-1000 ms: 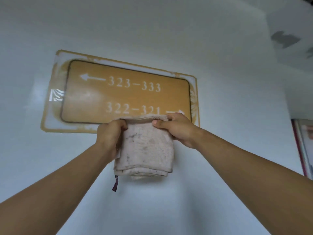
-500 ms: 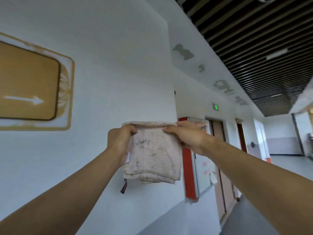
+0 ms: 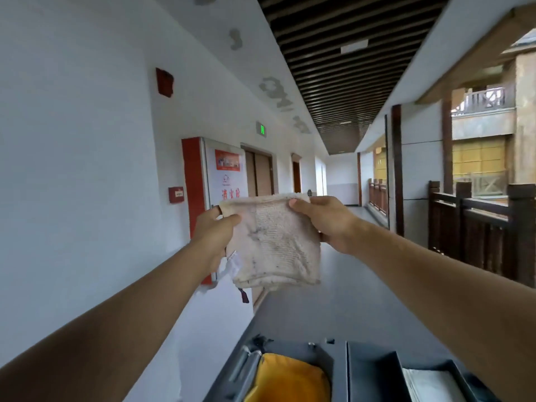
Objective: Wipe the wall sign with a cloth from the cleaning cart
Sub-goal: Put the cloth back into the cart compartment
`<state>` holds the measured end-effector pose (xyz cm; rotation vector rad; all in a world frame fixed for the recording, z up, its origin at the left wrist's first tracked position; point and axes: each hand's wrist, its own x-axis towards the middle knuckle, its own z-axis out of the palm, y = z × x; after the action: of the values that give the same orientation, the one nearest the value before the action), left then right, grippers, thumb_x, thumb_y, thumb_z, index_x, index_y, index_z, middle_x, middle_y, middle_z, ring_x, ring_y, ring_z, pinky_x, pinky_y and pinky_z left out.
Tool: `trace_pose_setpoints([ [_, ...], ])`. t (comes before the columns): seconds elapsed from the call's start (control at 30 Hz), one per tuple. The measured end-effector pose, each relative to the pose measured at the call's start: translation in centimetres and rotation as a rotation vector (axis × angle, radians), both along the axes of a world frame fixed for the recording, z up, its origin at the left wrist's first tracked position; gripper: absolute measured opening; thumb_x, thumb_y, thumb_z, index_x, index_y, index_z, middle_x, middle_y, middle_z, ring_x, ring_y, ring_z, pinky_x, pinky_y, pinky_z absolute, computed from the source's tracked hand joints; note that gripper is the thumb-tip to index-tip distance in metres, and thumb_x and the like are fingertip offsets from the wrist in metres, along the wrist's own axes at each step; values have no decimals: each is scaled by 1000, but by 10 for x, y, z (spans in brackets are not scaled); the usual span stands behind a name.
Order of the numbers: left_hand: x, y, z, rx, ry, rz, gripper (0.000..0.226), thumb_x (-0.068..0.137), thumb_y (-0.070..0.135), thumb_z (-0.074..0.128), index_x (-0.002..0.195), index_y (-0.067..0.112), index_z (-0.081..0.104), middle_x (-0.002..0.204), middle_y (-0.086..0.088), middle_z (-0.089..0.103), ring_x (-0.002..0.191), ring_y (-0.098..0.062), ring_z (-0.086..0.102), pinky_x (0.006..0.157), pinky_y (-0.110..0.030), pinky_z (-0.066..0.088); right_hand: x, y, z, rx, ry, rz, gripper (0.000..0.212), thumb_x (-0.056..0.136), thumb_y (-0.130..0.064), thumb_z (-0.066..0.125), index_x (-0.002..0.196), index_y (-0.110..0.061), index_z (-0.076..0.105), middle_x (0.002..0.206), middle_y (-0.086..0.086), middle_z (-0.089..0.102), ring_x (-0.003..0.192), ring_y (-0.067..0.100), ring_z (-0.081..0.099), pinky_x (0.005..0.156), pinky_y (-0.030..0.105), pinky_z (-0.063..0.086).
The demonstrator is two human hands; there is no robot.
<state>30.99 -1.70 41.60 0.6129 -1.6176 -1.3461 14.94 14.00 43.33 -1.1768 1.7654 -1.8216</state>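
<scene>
The stained, folded whitish cloth (image 3: 272,242) (a dark tag dangling) hangs upright above the grey cleaning cart (image 3: 339,367).

Both arms reach forward; left hand (image 3: 213,230) and right hand (image 3: 324,220) pinch with curled fingers.

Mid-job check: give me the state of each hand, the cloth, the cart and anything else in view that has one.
left hand: pinching the cloth's upper left corner
right hand: gripping the cloth's upper right corner
cloth: folded, stained, held up in the air between both hands
cleaning cart: below the hands, open compartments, yellow bag inside one
exit sign: lit green
wall sign: not in view
</scene>
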Motion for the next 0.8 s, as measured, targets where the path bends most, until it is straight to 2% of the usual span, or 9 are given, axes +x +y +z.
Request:
trace_pose_setpoints([
  [0.07, -39, -11, -28, 33, -26, -69, 29, 96, 20, 62, 126, 22, 63, 122, -7, 70, 113, -32, 65, 102, -53, 50, -29, -5, -30, 58, -46, -37, 31, 95, -42, 68, 113, -17, 70, 107, 2, 77, 98, 24, 74, 85, 45, 61],
  [0.17, -91, -26, -78, 52, -96, -185, 34, 98, 26, 60, 132, 27, 58, 130, -2, 66, 119, -30, 62, 105, -53, 47, -67, -10, -82, 154, -134, -65, 30, 99, -47, 58, 117, -24, 65, 113, 2, 74, 103, 28, 71, 85, 53, 59],
  [0.27, -134, -36, -127, 78, -143, -274, 35, 99, 30, 58, 134, 27, 56, 130, -1, 66, 119, -27, 62, 105, -52, 47, -97, -14, -131, 212, -191, -171, 28, 101, -51, 52, 118, -30, 59, 119, 5, 68, 104, 31, 68, 79, 53, 60],
  [0.43, -215, -38, -222, 206, -248, -385, 30, 101, 29, 54, 128, 19, 63, 117, -8, 71, 111, -30, 65, 101, -49, 50, -154, -18, -229, 361, -244, -388, 35, 101, -57, 46, 124, -32, 55, 124, 6, 62, 109, 31, 64, 90, 57, 56],
  [0.53, -252, -25, -274, 278, -359, -419, 34, 100, 31, 55, 129, 14, 62, 117, -11, 70, 108, -30, 66, 98, -44, 53, -187, -5, -283, 433, -218, -494, 31, 101, -53, 47, 113, -27, 57, 119, 8, 63, 107, 29, 64, 93, 57, 56],
  [0.6, -274, -19, -304, 341, -422, -496, 31, 101, 29, 55, 127, 14, 62, 115, -14, 71, 107, -34, 68, 97, -52, 54, -209, 7, -314, 475, -238, -541, 28, 102, -49, 49, 106, -23, 59, 115, 10, 64, 104, 28, 65, 93, 54, 56],
  [0.67, -295, -14, -332, 425, -469, -581, 22, 102, 26, 53, 119, 16, 64, 113, -15, 72, 104, -35, 70, 95, -54, 55, -229, 19, -345, 532, -272, -563, 31, 102, -46, 50, 107, -18, 62, 114, 15, 65, 92, 27, 63, 81, 45, 56],
  [0.73, -319, -6, -359, 464, -525, -618, 18, 104, 25, 49, 109, 16, 64, 111, -13, 73, 102, -32, 71, 95, -50, 56, -247, 28, -373, 567, -338, -540, 36, 101, -44, 55, 110, -11, 67, 107, 18, 67, 77, 27, 58, 67, 41, 47],
  [0.8, -335, -3, -377, 464, -576, -614, 22, 105, 23, 46, 117, 13, 62, 118, -12, 70, 109, -32, 68, 98, -49, 53, -255, 30, -392, 601, -375, -516, 39, 96, -40, 65, 106, -3, 72, 92, 16, 61, 67, 26, 50, 62, 38, 41],
])
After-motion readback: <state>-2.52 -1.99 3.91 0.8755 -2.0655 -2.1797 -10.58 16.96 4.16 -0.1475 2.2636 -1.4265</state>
